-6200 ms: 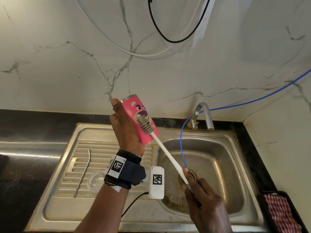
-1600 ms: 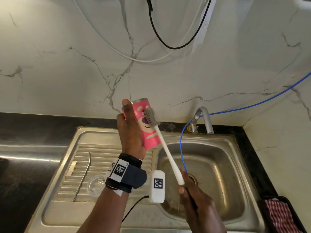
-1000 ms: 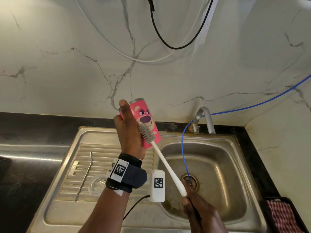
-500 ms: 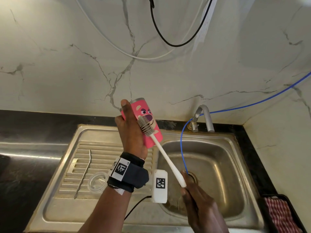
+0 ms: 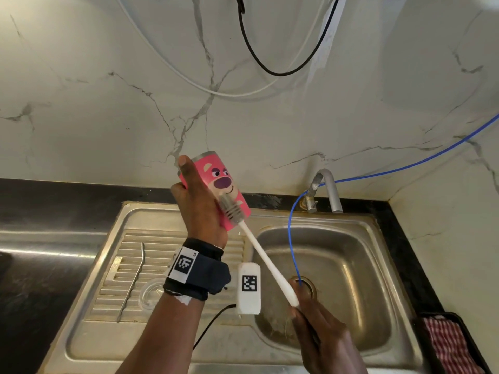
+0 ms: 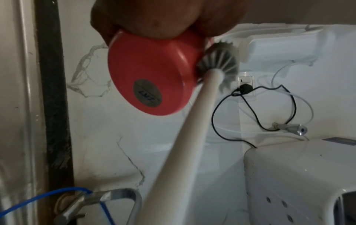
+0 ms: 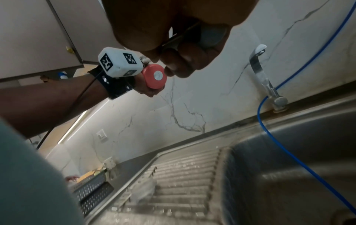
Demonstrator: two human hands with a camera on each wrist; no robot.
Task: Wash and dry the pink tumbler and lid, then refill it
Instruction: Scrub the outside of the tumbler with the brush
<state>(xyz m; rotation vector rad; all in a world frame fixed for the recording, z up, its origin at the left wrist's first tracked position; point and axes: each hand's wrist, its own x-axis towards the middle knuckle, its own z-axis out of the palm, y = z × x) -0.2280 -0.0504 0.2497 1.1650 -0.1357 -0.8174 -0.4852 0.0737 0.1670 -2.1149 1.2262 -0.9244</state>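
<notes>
Tumbler [image 5: 216,184], glossy pink cylinder with bear face, sits in my left hand [image 5: 198,209] above the steel sink [image 5: 351,238], long axis tilted, rim toward 11 o'clock. My right hand [image 5: 321,333] grips the white brush [image 5: 259,252]; its grey bristles have slid lower, near the base, since half a second ago.

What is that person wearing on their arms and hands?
The left hand is bare. Its wrist carries a dark fabric band with a black-and-white square marker, and a white box bearing similar markers, with a thin black cable trailing from it. The right hand is bare too; its wrist is out of frame.
</notes>
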